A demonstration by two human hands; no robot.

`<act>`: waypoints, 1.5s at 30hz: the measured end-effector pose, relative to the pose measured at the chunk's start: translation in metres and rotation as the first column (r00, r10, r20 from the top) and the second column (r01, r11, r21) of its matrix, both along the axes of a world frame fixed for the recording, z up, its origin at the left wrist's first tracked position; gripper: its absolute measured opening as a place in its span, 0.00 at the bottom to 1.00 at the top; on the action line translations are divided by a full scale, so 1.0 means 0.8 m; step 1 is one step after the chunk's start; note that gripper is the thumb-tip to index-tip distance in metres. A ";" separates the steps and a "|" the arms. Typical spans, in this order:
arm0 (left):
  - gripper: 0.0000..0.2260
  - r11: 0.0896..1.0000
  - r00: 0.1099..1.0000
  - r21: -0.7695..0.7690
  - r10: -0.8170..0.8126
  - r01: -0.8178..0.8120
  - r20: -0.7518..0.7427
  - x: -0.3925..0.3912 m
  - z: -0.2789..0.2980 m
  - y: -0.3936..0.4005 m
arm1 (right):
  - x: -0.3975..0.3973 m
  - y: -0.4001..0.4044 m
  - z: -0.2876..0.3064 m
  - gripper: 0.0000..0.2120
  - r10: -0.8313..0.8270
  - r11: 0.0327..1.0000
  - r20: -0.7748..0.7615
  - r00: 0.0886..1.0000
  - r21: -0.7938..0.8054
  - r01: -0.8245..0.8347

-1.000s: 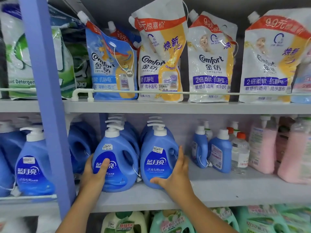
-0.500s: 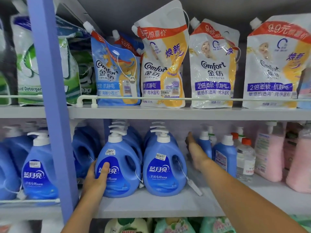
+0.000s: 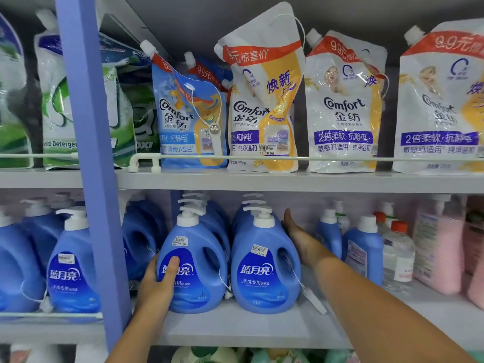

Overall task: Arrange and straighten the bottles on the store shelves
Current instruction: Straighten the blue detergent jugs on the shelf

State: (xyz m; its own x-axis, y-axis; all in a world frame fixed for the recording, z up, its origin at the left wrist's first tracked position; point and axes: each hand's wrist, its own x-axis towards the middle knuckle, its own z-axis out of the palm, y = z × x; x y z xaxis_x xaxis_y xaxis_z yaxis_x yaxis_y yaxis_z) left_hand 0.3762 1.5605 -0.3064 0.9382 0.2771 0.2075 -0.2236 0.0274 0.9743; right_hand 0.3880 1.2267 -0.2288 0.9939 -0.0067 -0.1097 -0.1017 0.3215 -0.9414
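Starting at the left, past the blue upright post (image 3: 89,163), my left hand (image 3: 157,281) grips the lower left flank of the left front bottle (image 3: 192,265), thumb laid across its label, the other fingers hidden behind the body. That bottle stands upright near the front edge of the lower shelf (image 3: 248,328), with a row of pump tops lined up behind it. Just beside it stands the right front bottle (image 3: 264,268), also upright, a security tag (image 3: 313,299) dangling from its handle hole. My right hand (image 3: 301,239) reaches in along that row's right side, fingers straight and flat against the bottles behind, holding nothing. Further right are smaller blue bottles (image 3: 362,252), apart from my hand.

These jugs look full, so I judge them heavy, with stiff, smooth plastic walls that could slide under a palm. I'd steer them low on the body or by the moulded handle, never by the pump neck.
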 end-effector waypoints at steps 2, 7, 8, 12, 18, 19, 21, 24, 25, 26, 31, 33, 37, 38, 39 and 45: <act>0.05 1.000 1.000 -0.001 -0.004 0.004 0.011 -0.005 0.001 -0.001 | -0.013 0.002 0.001 0.36 -0.025 0.997 -0.028 0.999 -0.072 0.023; 0.21 0.998 0.994 0.049 -0.037 0.032 0.099 -0.012 0.003 -0.001 | -0.071 0.027 -0.045 0.25 -0.389 0.851 0.285 0.876 -0.253 0.460; 0.27 0.995 0.992 0.098 -0.042 0.030 0.121 -0.015 0.002 -0.001 | -0.083 0.035 -0.058 0.26 -0.370 0.837 0.379 0.848 -0.260 0.482; 0.38 0.984 0.987 0.175 -0.059 0.032 0.147 -0.032 0.008 -0.006 | -0.110 0.059 -0.085 0.41 -0.203 0.815 0.534 0.821 -0.373 0.444; 0.30 0.925 0.888 0.171 0.257 -0.341 0.381 -0.096 -0.008 -0.054 | -0.146 0.015 -0.080 0.25 -0.307 0.680 0.547 0.779 -0.446 0.582; 0.27 0.912 0.817 0.149 0.258 -0.382 0.516 -0.114 -0.013 -0.073 | -0.151 -0.010 -0.075 0.21 -0.402 0.576 0.578 0.710 -0.443 0.687; 0.20 0.959 0.751 0.149 0.088 -0.242 0.654 -0.147 -0.021 -0.123 | -0.161 -0.060 -0.057 0.18 -0.534 0.395 0.615 0.580 -0.426 0.814; 0.14 0.964 0.799 0.234 -0.235 0.122 0.553 -0.178 -0.016 -0.217 | -0.166 -0.123 -0.032 0.21 -0.576 0.255 0.558 0.597 -0.572 0.780; 0.14 0.937 0.823 0.283 -0.321 0.204 0.470 -0.179 -0.012 -0.251 | -0.165 -0.136 -0.029 0.23 -0.563 0.215 0.530 0.634 -0.647 0.732; 0.14 0.907 0.843 0.318 -0.388 0.276 0.374 -0.174 -0.009 -0.284 | -0.162 -0.145 -0.030 0.25 -0.541 0.177 0.507 0.671 -0.711 0.680; 0.09 0.891 0.934 0.354 -0.340 0.282 0.110 -0.092 0.025 -0.420 | -0.131 -0.171 -0.030 0.28 -0.515 0.002 0.436 0.738 -0.860 0.510; 0.10 0.888 0.969 0.415 -0.241 0.199 0.052 -0.053 0.031 -0.455 | -0.117 -0.178 -0.035 0.28 -0.503 -0.011 0.391 0.771 -0.894 0.447; 0.11 0.894 0.992 0.437 -0.125 0.103 0.022 -0.012 0.015 -0.480 | -0.102 -0.190 -0.050 0.29 -0.458 0.009 0.407 0.790 -0.887 0.462; 0.11 0.891 0.994 0.443 -0.111 0.095 0.010 -0.011 0.012 -0.480 | -0.102 -0.195 -0.051 0.28 -0.442 0.038 0.408 0.799 -0.881 0.471; 0.09 0.883 0.995 0.460 -0.096 0.089 -0.008 -0.011 0.011 -0.479 | -0.106 -0.199 -0.049 0.27 -0.426 0.076 0.400 0.812 -0.878 0.472; 0.07 0.834 0.995 0.545 -0.099 0.081 0.002 -0.059 0.011 -0.426 | -0.172 -0.257 -0.057 0.11 -0.274 0.322 0.399 0.875 -0.819 0.474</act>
State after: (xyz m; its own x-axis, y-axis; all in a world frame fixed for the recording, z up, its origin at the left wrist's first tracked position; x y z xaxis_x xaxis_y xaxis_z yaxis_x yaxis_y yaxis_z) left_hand 0.3294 1.2198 -0.2975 0.9446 0.0260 0.3273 -0.2746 -0.4836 0.8311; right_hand 0.2502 1.0211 -0.2746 0.8559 -0.3743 0.3569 -0.0272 -0.7217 -0.6917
